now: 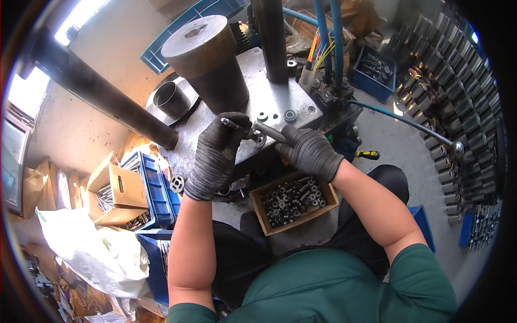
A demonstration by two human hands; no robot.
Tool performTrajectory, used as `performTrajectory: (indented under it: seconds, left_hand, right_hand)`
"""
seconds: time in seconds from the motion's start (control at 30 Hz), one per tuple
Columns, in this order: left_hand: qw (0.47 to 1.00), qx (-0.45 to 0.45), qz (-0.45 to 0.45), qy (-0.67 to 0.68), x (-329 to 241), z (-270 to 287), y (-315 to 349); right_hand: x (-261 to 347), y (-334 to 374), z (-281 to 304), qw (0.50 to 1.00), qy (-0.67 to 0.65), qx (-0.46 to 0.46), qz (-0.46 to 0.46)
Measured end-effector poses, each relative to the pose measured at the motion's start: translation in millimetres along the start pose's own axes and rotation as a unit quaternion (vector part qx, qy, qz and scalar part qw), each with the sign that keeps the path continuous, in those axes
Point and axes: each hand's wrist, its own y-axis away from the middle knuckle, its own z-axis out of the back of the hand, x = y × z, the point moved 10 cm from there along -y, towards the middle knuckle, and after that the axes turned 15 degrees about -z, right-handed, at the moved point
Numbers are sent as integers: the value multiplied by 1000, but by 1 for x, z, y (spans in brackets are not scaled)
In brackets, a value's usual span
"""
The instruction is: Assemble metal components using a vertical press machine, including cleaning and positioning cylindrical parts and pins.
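Observation:
My left hand (pixel 216 153), in a grey knit glove, closes its fingers around a slim metal shaft (pixel 229 124) over the front of the steel press table (pixel 293 99). A thicker metal tube (pixel 270 132) is pinched in my right hand (pixel 312 151), gloved the same way. The tube's end is close to the shaft; whether they touch I cannot tell. Just beyond my hands, small metal rings (pixel 290 115) lie on the table. Behind my left hand stands a heavy tapered steel cylinder (pixel 207 59). Part of a ring-like piece below the shaft is hidden by my hands.
A wooden box (pixel 259 209) of small metal parts stands below, between my legs. Steel columns (pixel 272 43) rise from the table. At left are blue crates (pixel 161 183) and a cardboard box (pixel 126 185); at right, stacked metal tubes (pixel 447 97) and a yellow-handled tool (pixel 369 155).

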Motion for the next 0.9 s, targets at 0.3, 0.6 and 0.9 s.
performTrajectory:
  seconds: [0.3,0.6,0.9]
  left_hand:
    - [975,-131,128,129,50,14,-4]
    - [979,-133,115,105,56,13,-1]
    - [980,-140,103,95,47,4,-12]
  right_hand:
    - [4,9,-11,999,28,12,20]
    - [-3,11,-9,998,64,23,6]
    - [14,37,39,976,-181,-88,81]
